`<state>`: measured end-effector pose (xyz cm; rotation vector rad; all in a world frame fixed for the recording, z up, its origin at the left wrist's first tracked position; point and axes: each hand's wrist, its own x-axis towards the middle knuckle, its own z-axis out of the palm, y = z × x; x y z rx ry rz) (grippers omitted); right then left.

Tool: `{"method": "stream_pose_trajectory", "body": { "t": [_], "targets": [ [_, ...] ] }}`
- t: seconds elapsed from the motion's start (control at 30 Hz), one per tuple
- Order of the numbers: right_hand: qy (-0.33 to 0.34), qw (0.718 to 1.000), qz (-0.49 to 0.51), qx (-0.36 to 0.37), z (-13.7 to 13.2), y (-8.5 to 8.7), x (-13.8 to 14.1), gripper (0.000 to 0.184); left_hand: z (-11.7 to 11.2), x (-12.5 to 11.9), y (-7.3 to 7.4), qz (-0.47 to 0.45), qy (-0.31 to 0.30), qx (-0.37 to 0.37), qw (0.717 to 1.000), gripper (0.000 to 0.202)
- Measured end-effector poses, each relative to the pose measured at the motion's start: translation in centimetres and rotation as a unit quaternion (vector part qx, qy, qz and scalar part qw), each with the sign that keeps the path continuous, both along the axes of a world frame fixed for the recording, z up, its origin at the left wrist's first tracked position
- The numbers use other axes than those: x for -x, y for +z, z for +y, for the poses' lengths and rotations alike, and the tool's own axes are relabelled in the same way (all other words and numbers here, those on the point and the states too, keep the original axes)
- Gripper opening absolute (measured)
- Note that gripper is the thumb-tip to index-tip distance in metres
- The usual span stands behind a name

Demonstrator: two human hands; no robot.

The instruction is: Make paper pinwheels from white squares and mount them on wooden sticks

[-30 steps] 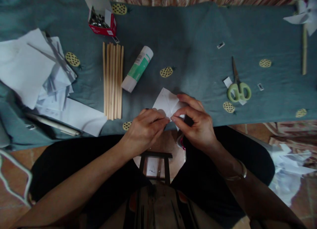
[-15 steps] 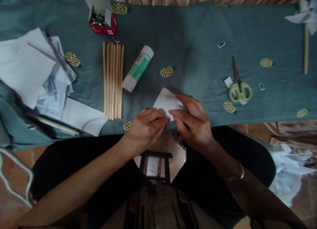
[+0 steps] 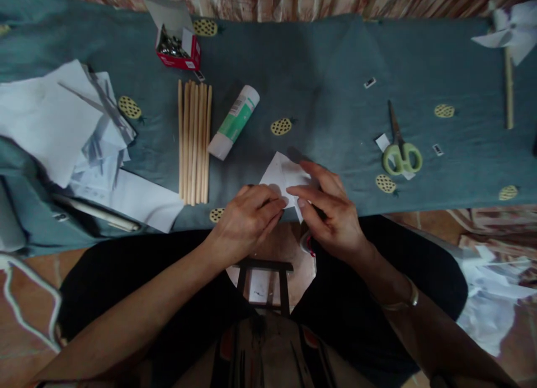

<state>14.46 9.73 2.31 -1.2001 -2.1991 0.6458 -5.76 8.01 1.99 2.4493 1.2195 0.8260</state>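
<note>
Just over the table's near edge is a small square piece of white paper, with cut or creased parts. My left hand pinches its lower left part between thumb and fingers. From the other side my right hand grips the paper, index finger and thumb close together at its lower right, where a narrow corner sticks out downward. The fingers cover part of the paper. Beyond my left hand lies a glue stick with a green and white label, beside a row of wooden sticks.
White paper sheets are piled at left, near a white pen. A red box of metal fasteners stands open at the back. Green-handled scissors lie at right. A paper pinwheel on a stick lies at far right.
A narrow corner of the paper now shows below my right fingertips. My left hand keeps its hold, nearly still. The whole view has shifted slightly.
</note>
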Motion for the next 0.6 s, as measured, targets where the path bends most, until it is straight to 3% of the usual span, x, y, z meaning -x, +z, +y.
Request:
{"method": "stream_pose_trajectory", "body": {
  "t": [0.17,0.37,0.6],
  "targets": [
    [-0.041,0.999,0.000,0.007,0.8,0.5,-1.1,0.028,0.9,1.1,0.5,0.045,-0.013,-0.038,0.998,0.013],
    [-0.008,0.999,-0.021,-0.026,0.2,0.5,-0.7,0.025,2.1,3.1,1.0,0.061,0.024,-0.058,0.996,0.011],
    [0.002,0.997,-0.036,-0.065,0.0,0.2,-0.4,0.031,1.6,2.6,0.6,0.031,0.022,-0.061,0.997,0.011]
  ]
}}
